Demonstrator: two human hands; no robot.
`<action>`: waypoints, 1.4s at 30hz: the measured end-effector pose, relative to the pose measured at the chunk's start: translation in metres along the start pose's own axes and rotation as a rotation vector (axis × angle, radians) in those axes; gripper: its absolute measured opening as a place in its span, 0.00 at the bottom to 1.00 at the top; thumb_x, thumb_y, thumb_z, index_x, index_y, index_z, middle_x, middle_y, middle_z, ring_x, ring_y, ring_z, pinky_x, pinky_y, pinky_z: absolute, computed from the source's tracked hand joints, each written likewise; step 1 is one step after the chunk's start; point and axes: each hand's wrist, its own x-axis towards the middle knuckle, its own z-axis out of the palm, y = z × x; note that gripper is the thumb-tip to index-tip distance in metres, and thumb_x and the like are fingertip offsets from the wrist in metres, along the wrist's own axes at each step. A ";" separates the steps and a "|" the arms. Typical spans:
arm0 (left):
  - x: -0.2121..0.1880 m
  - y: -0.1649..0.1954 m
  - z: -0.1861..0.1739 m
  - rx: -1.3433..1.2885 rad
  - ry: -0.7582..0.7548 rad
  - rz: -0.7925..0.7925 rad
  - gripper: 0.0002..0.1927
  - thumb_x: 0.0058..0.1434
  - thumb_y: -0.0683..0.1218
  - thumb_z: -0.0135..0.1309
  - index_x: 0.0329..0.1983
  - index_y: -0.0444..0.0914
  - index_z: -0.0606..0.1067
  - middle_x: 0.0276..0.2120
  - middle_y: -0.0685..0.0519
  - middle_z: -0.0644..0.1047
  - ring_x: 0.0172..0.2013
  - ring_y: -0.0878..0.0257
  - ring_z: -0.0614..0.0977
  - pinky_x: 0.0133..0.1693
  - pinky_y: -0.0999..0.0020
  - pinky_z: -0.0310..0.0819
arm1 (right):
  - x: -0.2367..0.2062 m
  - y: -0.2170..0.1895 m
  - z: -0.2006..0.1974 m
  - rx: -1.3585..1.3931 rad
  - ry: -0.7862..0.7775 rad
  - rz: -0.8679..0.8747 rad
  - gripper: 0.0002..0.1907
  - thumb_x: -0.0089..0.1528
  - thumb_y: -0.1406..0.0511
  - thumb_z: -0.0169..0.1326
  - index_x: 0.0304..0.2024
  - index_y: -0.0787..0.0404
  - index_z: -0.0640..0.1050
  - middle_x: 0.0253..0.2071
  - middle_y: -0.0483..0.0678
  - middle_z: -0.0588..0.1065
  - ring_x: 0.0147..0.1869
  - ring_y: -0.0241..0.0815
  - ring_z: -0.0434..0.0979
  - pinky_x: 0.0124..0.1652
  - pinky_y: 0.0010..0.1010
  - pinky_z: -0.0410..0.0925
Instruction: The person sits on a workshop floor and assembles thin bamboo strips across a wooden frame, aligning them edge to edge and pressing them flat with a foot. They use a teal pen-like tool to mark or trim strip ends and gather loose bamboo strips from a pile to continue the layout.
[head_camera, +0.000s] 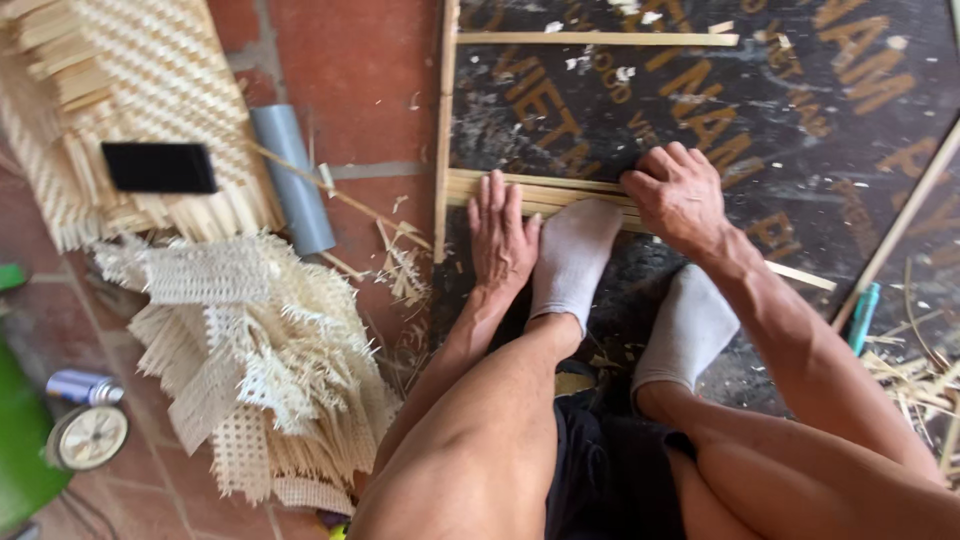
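Note:
I squat on a dark printed board (820, 110). Several flat bamboo strips (560, 190) lie side by side across it in front of me. My left hand (500, 235) rests flat on their left part, fingers stretched and apart. My right hand (678, 195) presses down on the strips further right, fingers bent over them. One foot in a white sock (572, 260) stands on the strips between my hands; the other socked foot (686, 330) is behind it. An upright bamboo strip (443, 130) runs along the board's left edge.
A heap of woven cane offcuts (250, 360) lies on the red tile floor at left. Behind it are a woven mat with strips (120, 100), a black phone (158, 167) and a grey pipe (292, 180). A tape roll (88, 437) sits lower left; a teal pen (860, 318) lies right.

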 end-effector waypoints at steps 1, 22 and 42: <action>-0.001 0.001 0.001 0.001 -0.007 -0.004 0.34 0.71 0.52 0.53 0.73 0.33 0.57 0.75 0.36 0.54 0.76 0.41 0.54 0.75 0.41 0.43 | -0.002 -0.002 -0.001 0.023 0.021 0.039 0.06 0.60 0.65 0.63 0.40 0.55 0.81 0.37 0.43 0.73 0.44 0.45 0.72 0.42 0.39 0.65; 0.002 -0.007 0.008 0.078 -0.029 -0.006 0.31 0.74 0.54 0.48 0.74 0.35 0.62 0.75 0.36 0.55 0.76 0.40 0.54 0.74 0.42 0.43 | -0.108 -0.045 -0.003 -0.116 -0.175 0.290 0.35 0.64 0.56 0.54 0.70 0.66 0.65 0.74 0.56 0.61 0.80 0.53 0.54 0.73 0.51 0.47; -0.005 -0.001 -0.026 0.023 -0.203 -0.021 0.36 0.66 0.51 0.56 0.74 0.33 0.60 0.75 0.35 0.53 0.75 0.39 0.52 0.73 0.42 0.41 | -0.089 0.030 -0.059 0.068 0.006 0.234 0.21 0.57 0.67 0.59 0.54 0.62 0.78 0.52 0.55 0.77 0.55 0.55 0.76 0.51 0.47 0.69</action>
